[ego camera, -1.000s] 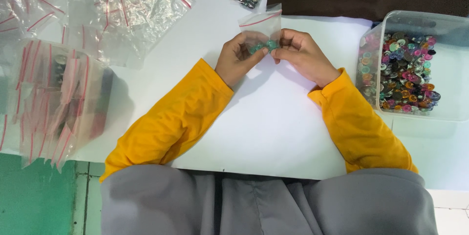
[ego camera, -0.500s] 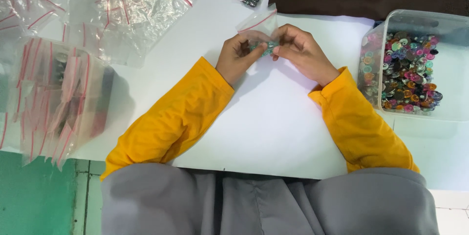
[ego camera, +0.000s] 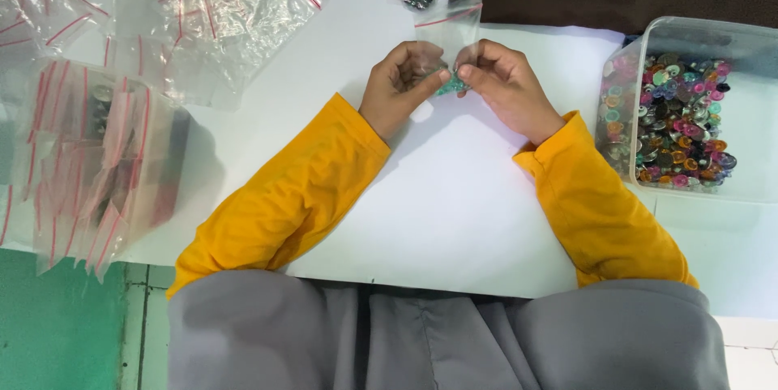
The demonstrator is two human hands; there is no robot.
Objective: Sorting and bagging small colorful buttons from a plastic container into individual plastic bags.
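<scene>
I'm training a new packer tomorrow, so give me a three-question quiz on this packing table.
1. True or false: both hands hold the small clear zip bag.
2. The clear tub of mixed buttons sits nearer which hand: A) left hand B) right hand?
3. What colour are the seal strips on the heap of empty bags?

Key: 1. True; they pinch it between them above the white table. 2. B. 3. Red.
</scene>
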